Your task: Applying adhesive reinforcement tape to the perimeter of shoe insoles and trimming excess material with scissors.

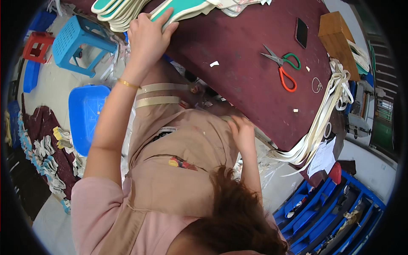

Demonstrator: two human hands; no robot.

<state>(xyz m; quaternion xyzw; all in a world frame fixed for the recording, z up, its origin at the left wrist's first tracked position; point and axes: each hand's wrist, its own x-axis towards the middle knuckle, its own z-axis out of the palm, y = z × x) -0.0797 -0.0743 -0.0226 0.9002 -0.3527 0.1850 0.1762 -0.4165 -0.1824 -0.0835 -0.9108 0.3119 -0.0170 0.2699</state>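
Observation:
At the far edge of the table my left hand (148, 36) reaches out, its thumb and fingers closed around a green-topped insole (179, 10) with a pale rim. Beside it, to the left, is a stack of similar insoles (123, 12), partly cut off by the picture's edge. More pale pieces (233, 7) lie to the right of the held insole. My right hand (243, 132) is low at the near table edge, against the tan apron (191, 136). Its fingers are loosely bent and apart, with nothing seen in them.
On the dark red table (238, 55) lie red-and-green-handled scissors (280, 63), a phone (301, 32) and long white strips (316, 127). A wooden box (338, 38) stands at the right. Leftward on the floor are a blue stool (80, 40) and a blue basin (87, 117).

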